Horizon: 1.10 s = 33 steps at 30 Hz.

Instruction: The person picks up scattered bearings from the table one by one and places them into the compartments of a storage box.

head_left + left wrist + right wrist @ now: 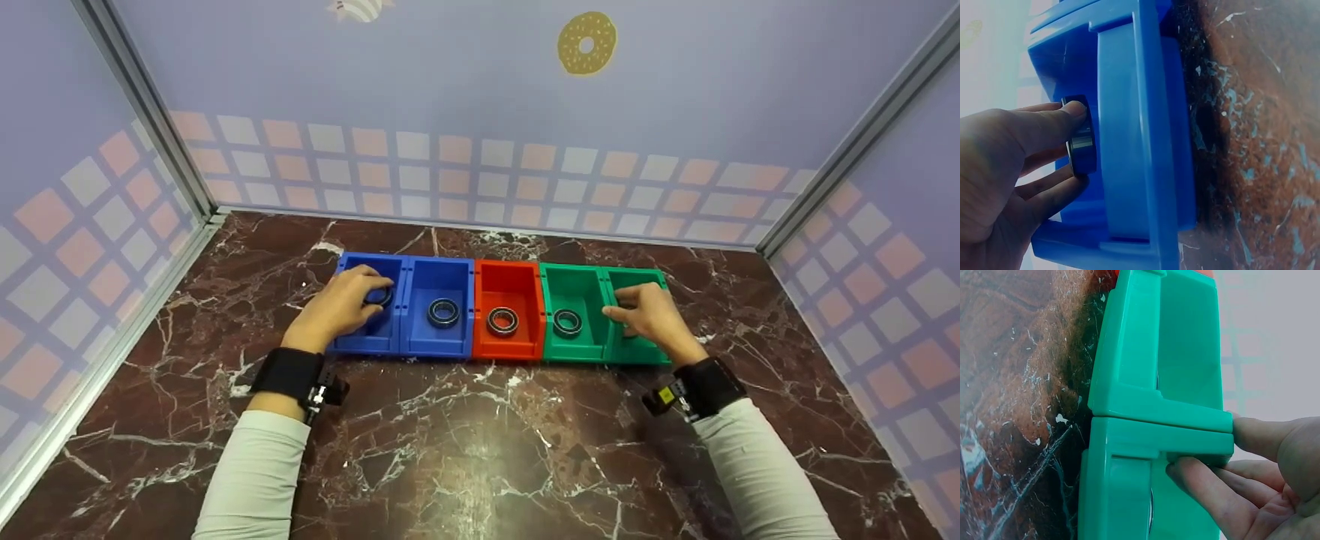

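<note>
My left hand [343, 301] reaches into the leftmost blue bin [365, 346]. Between thumb and fingers it pinches a dark metal ring bearing [1082, 147], tilted on edge close behind the bin's front lip. At the other end of the row, my right hand [651, 313] straddles the adjoining walls of the two green bins. Its thumb is at the left side of these walls, while the fingers reach into the rightmost green bin [1123, 495]. In that bin, the thin edge of a ring [1152, 512] shows, mostly hidden by the front lip.
Between the hands, bearings lie in the second blue bin [439, 274], the red bin [508, 279] and the left green bin [576, 283]. The bins stand side by side on a dark red marbled table [480, 442]. Patterned panels [480, 90] enclose the back and sides.
</note>
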{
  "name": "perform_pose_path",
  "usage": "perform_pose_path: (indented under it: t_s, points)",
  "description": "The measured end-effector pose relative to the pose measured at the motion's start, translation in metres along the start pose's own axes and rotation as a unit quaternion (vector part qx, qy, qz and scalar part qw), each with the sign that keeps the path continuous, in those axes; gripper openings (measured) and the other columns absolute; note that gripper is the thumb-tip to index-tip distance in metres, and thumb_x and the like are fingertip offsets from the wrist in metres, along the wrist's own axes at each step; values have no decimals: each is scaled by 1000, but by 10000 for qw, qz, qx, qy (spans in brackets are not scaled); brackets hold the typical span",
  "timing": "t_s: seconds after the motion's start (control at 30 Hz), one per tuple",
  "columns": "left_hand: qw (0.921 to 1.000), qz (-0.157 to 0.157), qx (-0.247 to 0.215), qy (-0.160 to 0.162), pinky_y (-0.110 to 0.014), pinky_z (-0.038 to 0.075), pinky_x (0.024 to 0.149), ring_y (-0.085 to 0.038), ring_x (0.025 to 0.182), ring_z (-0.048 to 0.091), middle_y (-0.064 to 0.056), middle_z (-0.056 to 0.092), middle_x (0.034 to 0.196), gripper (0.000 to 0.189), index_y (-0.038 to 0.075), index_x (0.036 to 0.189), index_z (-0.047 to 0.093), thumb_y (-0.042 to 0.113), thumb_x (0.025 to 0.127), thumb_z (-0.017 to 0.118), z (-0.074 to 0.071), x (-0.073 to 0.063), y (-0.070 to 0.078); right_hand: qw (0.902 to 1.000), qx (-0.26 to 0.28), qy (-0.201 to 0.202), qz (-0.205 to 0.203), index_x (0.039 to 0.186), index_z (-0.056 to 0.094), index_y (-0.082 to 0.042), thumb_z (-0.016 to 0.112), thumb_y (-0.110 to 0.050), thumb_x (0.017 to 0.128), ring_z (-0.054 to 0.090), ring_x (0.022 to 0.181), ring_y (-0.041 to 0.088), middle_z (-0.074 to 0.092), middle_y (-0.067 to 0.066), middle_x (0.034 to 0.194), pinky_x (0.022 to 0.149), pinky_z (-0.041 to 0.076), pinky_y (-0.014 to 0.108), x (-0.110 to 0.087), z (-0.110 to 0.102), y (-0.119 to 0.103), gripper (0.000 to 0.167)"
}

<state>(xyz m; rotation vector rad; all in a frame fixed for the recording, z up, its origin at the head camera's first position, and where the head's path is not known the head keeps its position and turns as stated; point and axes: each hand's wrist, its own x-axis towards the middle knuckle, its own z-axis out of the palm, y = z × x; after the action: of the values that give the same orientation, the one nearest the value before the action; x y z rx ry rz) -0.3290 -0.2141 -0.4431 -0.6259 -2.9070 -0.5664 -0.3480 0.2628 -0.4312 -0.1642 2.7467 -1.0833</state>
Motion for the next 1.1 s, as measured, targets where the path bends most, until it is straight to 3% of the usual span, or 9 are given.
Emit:
perform_pose_path:
  t_s: [0.63,1.1]
  points:
    - [9989,-216,257,-316,-51,44,108,-39,122,57,-22,60,129,47,0,133,60,5,87,69,5,3,2,10000,-27,7,-1,144,43,8,65,-19,96,65,113,42,51,34,139,79,62,37,0,-1,-2,59]
    - [9983,28,539,-227,-50,50,100,-38,110,61,-22,65,116,43,-1,126,65,2,83,70,11,6,2,9999,54,-77,-46,146,41,6,64,-20,97,67,109,41,48,34,142,81,61,35,-2,-2,-1,60]
